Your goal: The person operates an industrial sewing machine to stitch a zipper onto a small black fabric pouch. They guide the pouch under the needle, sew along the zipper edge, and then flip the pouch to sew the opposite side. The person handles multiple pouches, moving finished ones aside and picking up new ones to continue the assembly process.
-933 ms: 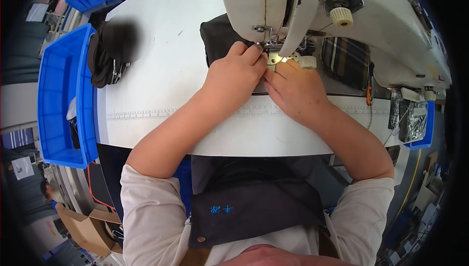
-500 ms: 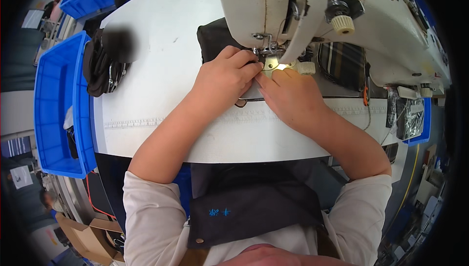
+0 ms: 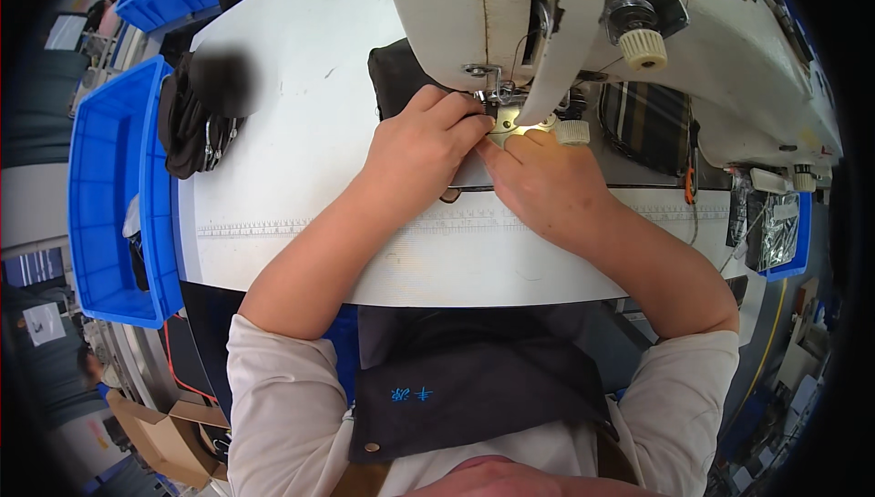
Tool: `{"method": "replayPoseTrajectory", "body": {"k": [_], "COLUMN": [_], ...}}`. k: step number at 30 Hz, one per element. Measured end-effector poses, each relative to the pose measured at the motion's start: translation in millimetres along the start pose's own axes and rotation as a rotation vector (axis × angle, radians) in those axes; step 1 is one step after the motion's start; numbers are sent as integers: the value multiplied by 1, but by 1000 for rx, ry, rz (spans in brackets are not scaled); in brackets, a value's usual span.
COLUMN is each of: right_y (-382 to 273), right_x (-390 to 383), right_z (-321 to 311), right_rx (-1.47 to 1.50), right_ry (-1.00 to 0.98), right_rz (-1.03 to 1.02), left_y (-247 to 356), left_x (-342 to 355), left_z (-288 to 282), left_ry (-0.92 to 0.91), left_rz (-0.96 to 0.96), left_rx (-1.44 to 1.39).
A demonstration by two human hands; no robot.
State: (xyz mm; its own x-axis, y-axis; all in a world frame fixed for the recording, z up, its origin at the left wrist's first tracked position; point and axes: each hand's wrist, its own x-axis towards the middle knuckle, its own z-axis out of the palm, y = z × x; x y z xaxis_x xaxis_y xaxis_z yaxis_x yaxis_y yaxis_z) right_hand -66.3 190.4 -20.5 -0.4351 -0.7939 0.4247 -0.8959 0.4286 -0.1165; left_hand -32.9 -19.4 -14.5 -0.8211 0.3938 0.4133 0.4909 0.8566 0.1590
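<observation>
Both my hands work right under the head of a white sewing machine [image 3: 456,14], by its lit needle plate [image 3: 508,124]. My left hand [image 3: 424,137] is closed on a piece of dark fabric [image 3: 394,77] that lies on the table and shows beyond the knuckles. My right hand [image 3: 547,178] is closed too, its index finger and thumb meeting the left fingertips just before the presser foot. What the right fingers pinch is hidden. A small brown-edged loop [image 3: 450,195] pokes out below the hands.
Dark pouches with zippers [image 3: 191,123] lie at the left of the white table [image 3: 301,150]. A blue bin [image 3: 118,196] stands beside them. Right of the needle are a striped dark piece [image 3: 645,128] and orange-handled snips [image 3: 690,178]. A printed ruler strip [image 3: 346,222] crosses the table.
The view has shifted slightly. My hands hold almost the same pose at the needle, and the fabric shows no clear movement.
</observation>
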Motion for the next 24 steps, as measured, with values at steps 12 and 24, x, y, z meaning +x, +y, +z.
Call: {"method": "replayPoseTrajectory", "body": {"k": [12, 24], "right_y": [1, 2], "right_x": [1, 2], "right_z": [-3, 0], "right_rx": [22, -103], "right_ry": [-9, -46], "right_rz": [12, 58], "left_y": [5, 13], "left_x": [-1, 1], "left_z": [-2, 5], "left_ry": [-37, -25], "left_rz": [-34, -98], "left_rx": [2, 48]}}
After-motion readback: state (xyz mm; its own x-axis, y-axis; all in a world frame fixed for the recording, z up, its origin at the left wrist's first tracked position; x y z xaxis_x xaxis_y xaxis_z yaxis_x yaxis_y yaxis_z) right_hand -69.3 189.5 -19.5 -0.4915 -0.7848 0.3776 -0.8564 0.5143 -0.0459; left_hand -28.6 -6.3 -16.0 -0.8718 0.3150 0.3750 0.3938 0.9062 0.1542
